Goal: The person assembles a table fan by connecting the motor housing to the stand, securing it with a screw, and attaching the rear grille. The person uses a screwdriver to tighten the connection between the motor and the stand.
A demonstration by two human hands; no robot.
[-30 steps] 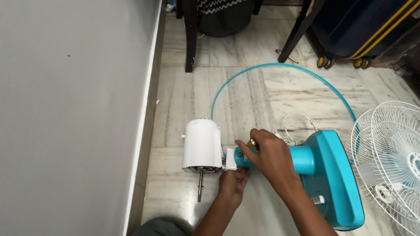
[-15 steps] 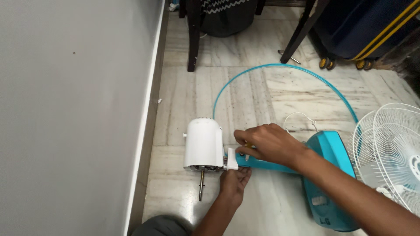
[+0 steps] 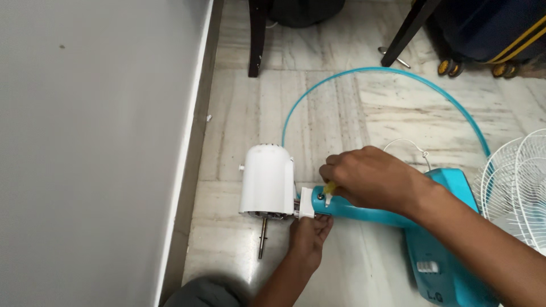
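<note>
In the head view, a dismantled fan is lying on the marble floor (image 3: 341, 113), and the white motor housing (image 3: 266, 181) serves as the landmark. Its metal shaft (image 3: 262, 239) is pointing out below it, toward the person. Just right of the housing, a white joint piece (image 3: 306, 203) is meeting the teal stand neck (image 3: 364, 211), which is running on to the teal base (image 3: 449, 267), well right of the housing. The right hand (image 3: 372, 179) is closing around a yellow-handled screwdriver (image 3: 328, 189), its tip pressing on the neck just beside the joint. The left hand (image 3: 309, 234) is reaching up from below, fingers gripping the joint piece from underneath. Above and right of the housing, a teal ring (image 3: 392, 71) is arching across the floor. A white fan grille (image 3: 523, 182) is sitting far right. A grey wall (image 3: 91, 142) is standing left of the housing.
</note>
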